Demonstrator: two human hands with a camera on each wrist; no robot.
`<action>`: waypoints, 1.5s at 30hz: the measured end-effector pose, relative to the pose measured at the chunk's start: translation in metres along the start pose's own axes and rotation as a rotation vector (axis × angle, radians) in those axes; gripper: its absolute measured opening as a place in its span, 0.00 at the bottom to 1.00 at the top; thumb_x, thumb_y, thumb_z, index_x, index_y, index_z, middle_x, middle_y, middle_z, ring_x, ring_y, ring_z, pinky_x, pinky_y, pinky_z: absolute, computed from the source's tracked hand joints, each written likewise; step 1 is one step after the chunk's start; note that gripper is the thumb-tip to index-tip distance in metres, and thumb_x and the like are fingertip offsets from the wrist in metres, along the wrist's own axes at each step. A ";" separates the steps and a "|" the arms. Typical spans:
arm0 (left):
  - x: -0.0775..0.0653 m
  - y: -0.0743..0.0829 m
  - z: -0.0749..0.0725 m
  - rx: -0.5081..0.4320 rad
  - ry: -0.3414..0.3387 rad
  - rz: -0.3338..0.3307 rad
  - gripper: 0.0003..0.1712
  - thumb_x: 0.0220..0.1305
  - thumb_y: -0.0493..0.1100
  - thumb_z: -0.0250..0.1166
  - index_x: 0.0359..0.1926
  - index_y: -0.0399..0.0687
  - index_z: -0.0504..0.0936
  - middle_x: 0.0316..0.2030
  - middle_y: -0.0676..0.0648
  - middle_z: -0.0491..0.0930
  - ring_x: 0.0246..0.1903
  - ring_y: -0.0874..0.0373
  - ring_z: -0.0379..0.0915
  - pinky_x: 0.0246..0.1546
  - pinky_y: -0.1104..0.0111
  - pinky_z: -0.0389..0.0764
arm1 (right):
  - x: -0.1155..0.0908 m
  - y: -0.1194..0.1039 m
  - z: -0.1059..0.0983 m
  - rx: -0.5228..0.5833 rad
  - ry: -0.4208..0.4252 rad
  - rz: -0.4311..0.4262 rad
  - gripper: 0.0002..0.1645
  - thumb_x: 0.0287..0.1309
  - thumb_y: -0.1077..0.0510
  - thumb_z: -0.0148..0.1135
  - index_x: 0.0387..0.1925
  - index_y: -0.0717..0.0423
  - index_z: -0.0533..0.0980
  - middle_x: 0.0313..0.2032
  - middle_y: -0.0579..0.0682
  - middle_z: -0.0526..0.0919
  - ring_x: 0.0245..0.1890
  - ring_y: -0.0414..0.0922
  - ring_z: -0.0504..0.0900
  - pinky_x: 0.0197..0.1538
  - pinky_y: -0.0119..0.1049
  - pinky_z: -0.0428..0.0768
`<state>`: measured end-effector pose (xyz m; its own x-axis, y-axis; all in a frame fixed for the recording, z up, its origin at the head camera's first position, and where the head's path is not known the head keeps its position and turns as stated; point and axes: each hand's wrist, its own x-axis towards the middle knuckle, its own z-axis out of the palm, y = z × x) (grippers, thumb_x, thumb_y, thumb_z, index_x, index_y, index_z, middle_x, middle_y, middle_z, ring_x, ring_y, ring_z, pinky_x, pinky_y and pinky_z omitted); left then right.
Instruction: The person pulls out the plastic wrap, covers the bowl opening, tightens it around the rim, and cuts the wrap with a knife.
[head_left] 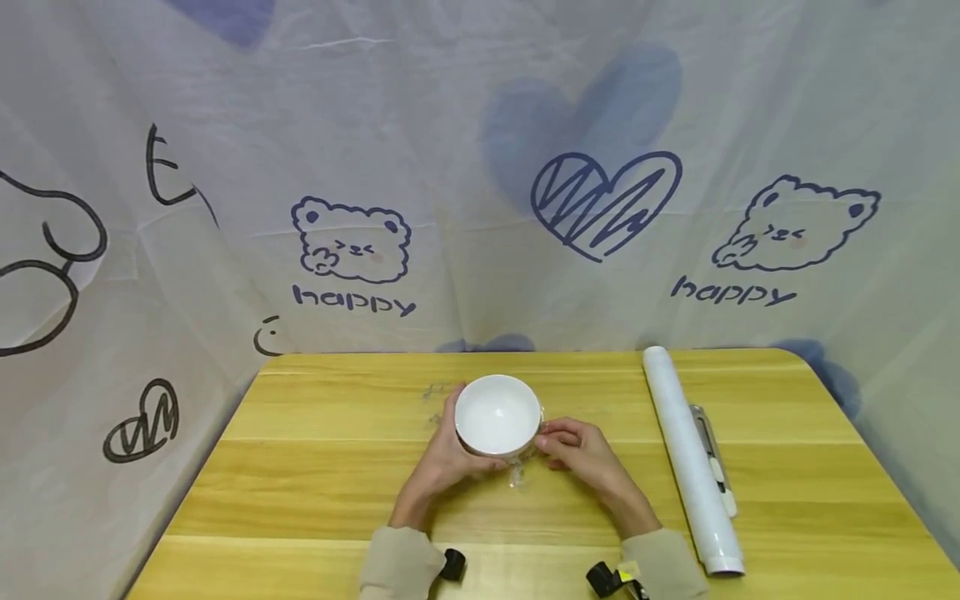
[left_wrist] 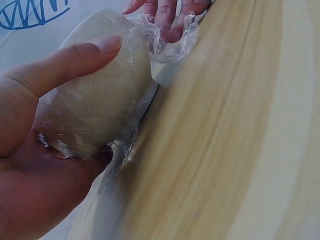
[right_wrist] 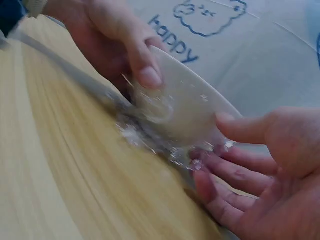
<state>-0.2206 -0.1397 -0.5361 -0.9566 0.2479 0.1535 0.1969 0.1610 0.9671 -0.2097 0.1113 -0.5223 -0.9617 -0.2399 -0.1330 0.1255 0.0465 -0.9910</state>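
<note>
A white bowl (head_left: 498,414) is held over the table with its mouth facing up. Clear cling film (right_wrist: 132,135) clings around its outer wall and bunches loosely under the base. My left hand (head_left: 448,458) grips the bowl from the left, the thumb lying along its near side in the left wrist view. On the other side, my right hand (head_left: 581,454) pinches film at the bowl's edge, its thumb against the outer wall and the other fingers curled beneath among the crumpled film. A loose tuft of film hangs below the near rim in the head view.
A long white roll (head_left: 690,467) lies lengthwise on the right part of the wooden table (head_left: 300,483). A utility knife (head_left: 712,458) with a grey and white body lies along the roll's right side. Printed cloth (head_left: 465,167) hangs behind and at both sides of the table.
</note>
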 end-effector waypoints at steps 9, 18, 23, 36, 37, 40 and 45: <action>-0.002 0.002 0.000 0.014 -0.017 -0.028 0.76 0.40 0.30 0.85 0.81 0.40 0.42 0.75 0.34 0.57 0.71 0.35 0.58 0.71 0.39 0.58 | 0.000 0.001 -0.003 -0.025 0.059 -0.008 0.10 0.67 0.65 0.66 0.41 0.72 0.80 0.33 0.55 0.86 0.31 0.44 0.82 0.31 0.34 0.84; -0.001 0.003 0.000 0.010 -0.002 -0.034 0.75 0.37 0.30 0.86 0.81 0.44 0.47 0.74 0.37 0.61 0.70 0.36 0.61 0.71 0.41 0.59 | -0.005 -0.005 -0.024 -0.122 -0.013 -0.042 0.10 0.67 0.65 0.66 0.37 0.73 0.79 0.30 0.55 0.85 0.27 0.44 0.80 0.26 0.32 0.79; 0.000 0.004 0.000 -0.007 -0.011 -0.031 0.75 0.37 0.29 0.86 0.81 0.43 0.47 0.74 0.37 0.61 0.70 0.37 0.61 0.70 0.41 0.61 | -0.003 0.003 -0.017 -0.228 0.065 -0.082 0.06 0.63 0.66 0.69 0.33 0.69 0.83 0.26 0.53 0.83 0.18 0.39 0.70 0.20 0.29 0.71; -0.003 -0.004 -0.002 -0.172 -0.024 -0.072 0.72 0.39 0.23 0.82 0.80 0.38 0.47 0.74 0.34 0.57 0.72 0.37 0.57 0.71 0.52 0.64 | 0.000 0.010 0.031 0.011 0.181 0.005 0.05 0.60 0.77 0.64 0.38 0.79 0.80 0.31 0.66 0.86 0.31 0.55 0.90 0.34 0.40 0.88; -0.003 -0.004 -0.003 -0.170 -0.024 -0.071 0.71 0.39 0.23 0.82 0.79 0.38 0.47 0.74 0.33 0.57 0.72 0.37 0.57 0.71 0.53 0.64 | -0.001 0.009 0.031 0.018 0.164 0.016 0.08 0.61 0.76 0.64 0.41 0.80 0.79 0.32 0.67 0.86 0.31 0.55 0.90 0.35 0.41 0.88; -0.004 0.000 -0.005 -0.079 -0.014 -0.055 0.69 0.39 0.26 0.84 0.78 0.35 0.50 0.72 0.32 0.59 0.71 0.36 0.59 0.71 0.51 0.63 | -0.004 0.002 0.024 -0.036 0.129 0.041 0.18 0.60 0.74 0.66 0.51 0.79 0.76 0.33 0.65 0.86 0.30 0.53 0.89 0.33 0.41 0.88; -0.004 0.009 -0.005 0.202 0.050 -0.044 0.68 0.35 0.35 0.89 0.76 0.35 0.59 0.65 0.31 0.62 0.65 0.34 0.64 0.69 0.41 0.63 | -0.010 -0.011 0.009 -0.080 0.049 0.038 0.18 0.58 0.71 0.69 0.48 0.73 0.73 0.31 0.59 0.85 0.28 0.49 0.86 0.32 0.38 0.87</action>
<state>-0.2160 -0.1445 -0.5270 -0.9737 0.1892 0.1267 0.1888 0.3604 0.9135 -0.1993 0.1046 -0.5099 -0.9676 -0.1893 -0.1673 0.1438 0.1320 -0.9808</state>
